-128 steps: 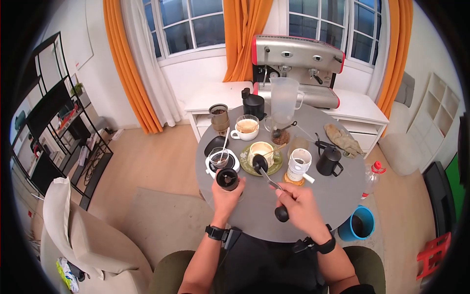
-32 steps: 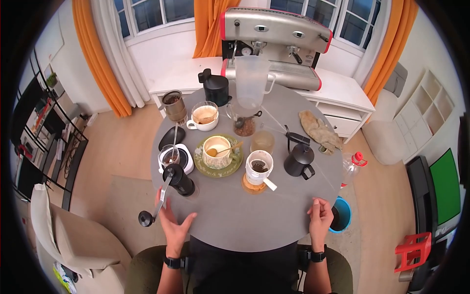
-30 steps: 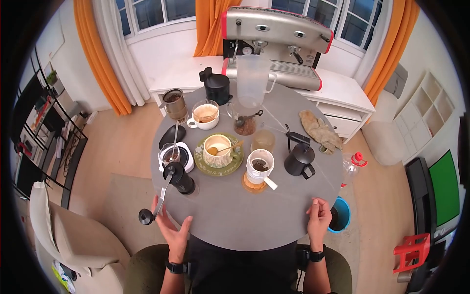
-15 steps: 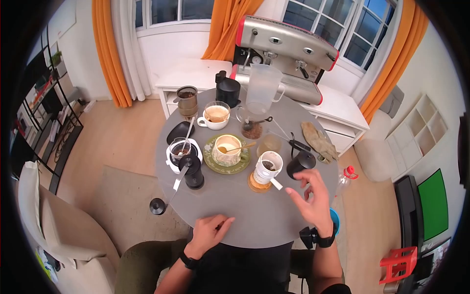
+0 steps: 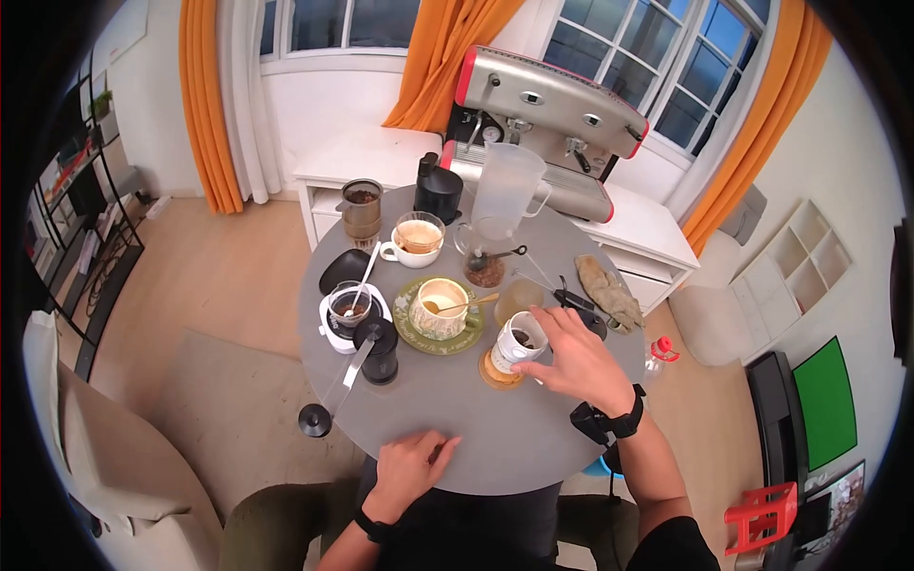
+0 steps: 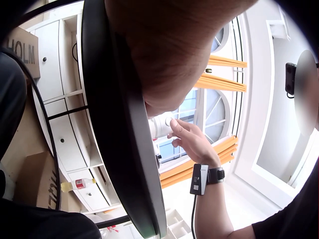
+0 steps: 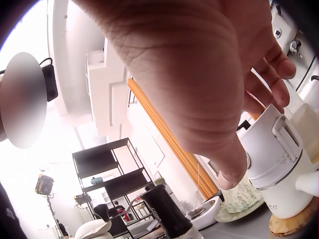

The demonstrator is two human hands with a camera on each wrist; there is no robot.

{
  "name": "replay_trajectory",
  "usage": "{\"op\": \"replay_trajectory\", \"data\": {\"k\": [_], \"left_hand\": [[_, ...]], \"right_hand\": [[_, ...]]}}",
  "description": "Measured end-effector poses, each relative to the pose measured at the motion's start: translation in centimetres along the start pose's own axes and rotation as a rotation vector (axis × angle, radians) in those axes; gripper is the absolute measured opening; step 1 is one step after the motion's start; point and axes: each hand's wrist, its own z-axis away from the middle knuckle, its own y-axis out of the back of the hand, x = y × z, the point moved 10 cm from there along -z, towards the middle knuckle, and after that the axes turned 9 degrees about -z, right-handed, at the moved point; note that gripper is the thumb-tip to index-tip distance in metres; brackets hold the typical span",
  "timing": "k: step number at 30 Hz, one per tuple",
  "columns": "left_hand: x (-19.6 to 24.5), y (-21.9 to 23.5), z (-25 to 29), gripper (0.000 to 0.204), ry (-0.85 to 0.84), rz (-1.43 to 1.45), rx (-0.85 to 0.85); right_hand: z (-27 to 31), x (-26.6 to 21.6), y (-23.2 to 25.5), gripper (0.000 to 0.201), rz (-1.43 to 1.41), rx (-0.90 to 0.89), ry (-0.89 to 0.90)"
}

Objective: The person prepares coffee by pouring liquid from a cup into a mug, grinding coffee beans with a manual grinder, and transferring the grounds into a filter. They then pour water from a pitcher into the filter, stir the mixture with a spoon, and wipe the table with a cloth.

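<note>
My right hand (image 5: 586, 362) is at a white vessel (image 5: 520, 343) with dark coffee grounds inside. Its fingers reach over the far side of the rim and the thumb lies along the near side. In the right wrist view the white vessel (image 7: 281, 154) shows two stacked parts, a side handle and a wooden base (image 7: 291, 219). At the table's near edge rests my left hand (image 5: 409, 466), fingers loosely curled around nothing. A black hand coffee grinder (image 5: 379, 354) stands to the left, its crank reaching past the table edge. Behind my right hand, a black pot is partly hidden.
A cream cup (image 5: 440, 309) with a spoon sits on a green plate (image 5: 419, 344). Left of it is a white scale (image 5: 335, 335) bearing a glass. Farther back stand a plastic jug (image 5: 509, 186), a white cup (image 5: 411, 252) and a black canister (image 5: 438, 195). A cloth (image 5: 609, 290) lies right.
The grinder's crank top, earlier in my right hand, is back on the grinder, which my left hand has released. My left hand moved to the near edge; my right hand came over to the white vessel.
</note>
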Motion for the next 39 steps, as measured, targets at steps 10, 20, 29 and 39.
{"op": "replay_trajectory", "data": {"k": [10,20,29,39], "left_hand": [[0.1,0.0,-0.1,0.027,0.011,0.004,-0.006],[-0.1,-0.4,0.0,0.026,0.012,-0.006,-0.011],[-0.2,-0.4,0.1,0.026,0.03,-0.002,-0.021],[-0.1,-0.3,0.0,0.026,0.023,-0.003,-0.016]], "right_hand": [[-1.1,1.5,-0.7,0.074,-0.102,0.044,-0.065],[-0.3,0.1,0.9,0.066,-0.096,0.176,0.032],[-1.0,1.2,1.9,0.067,-0.229,0.155,-0.075],[-0.6,1.9,0.7,0.067,-0.27,0.123,-0.121]]}}
